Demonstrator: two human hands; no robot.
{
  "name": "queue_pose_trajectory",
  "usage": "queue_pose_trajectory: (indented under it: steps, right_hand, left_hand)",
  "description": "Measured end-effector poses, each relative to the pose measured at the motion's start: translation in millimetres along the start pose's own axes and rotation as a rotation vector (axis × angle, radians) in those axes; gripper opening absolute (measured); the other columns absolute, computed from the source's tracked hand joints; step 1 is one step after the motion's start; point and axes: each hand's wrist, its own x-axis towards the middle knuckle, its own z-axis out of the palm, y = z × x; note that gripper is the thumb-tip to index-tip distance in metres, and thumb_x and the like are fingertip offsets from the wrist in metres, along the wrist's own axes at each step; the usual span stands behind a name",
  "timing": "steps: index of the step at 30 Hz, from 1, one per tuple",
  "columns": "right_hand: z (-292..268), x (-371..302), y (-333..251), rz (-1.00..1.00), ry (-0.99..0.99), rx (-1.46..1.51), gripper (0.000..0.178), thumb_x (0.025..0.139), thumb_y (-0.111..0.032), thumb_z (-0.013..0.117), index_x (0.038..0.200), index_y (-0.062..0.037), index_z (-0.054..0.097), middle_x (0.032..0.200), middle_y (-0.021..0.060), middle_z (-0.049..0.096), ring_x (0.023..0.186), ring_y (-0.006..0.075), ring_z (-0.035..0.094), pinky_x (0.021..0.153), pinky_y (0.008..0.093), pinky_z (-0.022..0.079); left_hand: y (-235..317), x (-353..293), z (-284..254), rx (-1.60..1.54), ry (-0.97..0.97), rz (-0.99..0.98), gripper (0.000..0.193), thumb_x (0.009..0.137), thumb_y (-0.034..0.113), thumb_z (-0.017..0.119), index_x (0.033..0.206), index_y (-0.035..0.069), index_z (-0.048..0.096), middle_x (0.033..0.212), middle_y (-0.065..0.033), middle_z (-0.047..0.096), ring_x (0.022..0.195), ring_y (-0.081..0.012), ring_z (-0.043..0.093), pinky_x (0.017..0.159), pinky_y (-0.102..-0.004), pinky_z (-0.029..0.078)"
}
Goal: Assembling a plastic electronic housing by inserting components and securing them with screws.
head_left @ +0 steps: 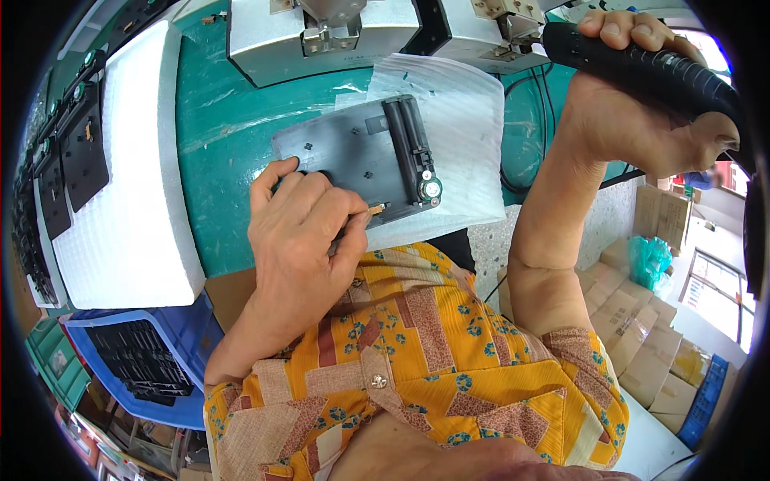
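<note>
A dark grey plastic panel lies on white foam sheet, with a black cylindrical bar along its right side and a round metallic part at that bar's near end. My left hand rests over the panel's near-left part. Its thumb and index finger pinch a small brass-coloured piece at the panel's near edge. Raised at the upper right, my right hand is wrapped round a black electric screwdriver with a ribbed rear part. Its tip points left, toward a metal box, and cannot be made out clearly.
Two silver metal boxes stand at the table's far side. A white foam slab with dark panels is at left, above a blue bin. Black cables run at the right; cardboard boxes are stacked beyond.
</note>
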Motion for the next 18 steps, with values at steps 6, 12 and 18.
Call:
queue_pose_trajectory:
  steps: [6, 12, 18]
  right_hand:
    - [2.7, -1.3, 1.8, 0.019, -0.011, 0.011, 0.084, 0.077, -0.08, 0.063, 0.112, -0.0035, 0.065, 0.092, 0.0157, 0.06, 0.081, 0.0298, 0.058, 0.075, 0.0489, 0.047]
    - [4.6, 3.3, 4.2, 0.056, -0.028, 0.038, 0.084, 0.076, -0.079, 0.064, 0.112, -0.0031, 0.065, 0.092, 0.0157, 0.06, 0.081, 0.0295, 0.058, 0.076, 0.0487, 0.046]
    - [10.5, 0.3, 8.0, 0.179, -0.067, 0.138, 0.083, 0.076, -0.078, 0.065, 0.112, -0.0027, 0.065, 0.093, 0.0156, 0.06, 0.081, 0.0292, 0.057, 0.076, 0.0484, 0.046]
  left_hand:
    - [-0.1, -0.2, -0.6, 0.005, -0.002, 0.003, 0.017, 0.071, -0.003, 0.076, 0.079, 0.006, 0.064, 0.072, -0.0052, 0.052, 0.069, -0.0248, 0.055, 0.097, -0.0477, 0.045]
    - [-1.8, 1.0, 0.7, 0.013, 0.009, 0.016, 0.016, 0.071, -0.003, 0.075, 0.079, 0.006, 0.064, 0.072, -0.005, 0.051, 0.069, -0.0248, 0.055, 0.097, -0.0478, 0.045]
    - [-5.9, -2.7, 1.9, 0.005, 0.003, 0.008, 0.015, 0.072, -0.002, 0.075, 0.079, 0.006, 0.064, 0.072, -0.0051, 0.052, 0.07, -0.0251, 0.055, 0.098, -0.0474, 0.045]
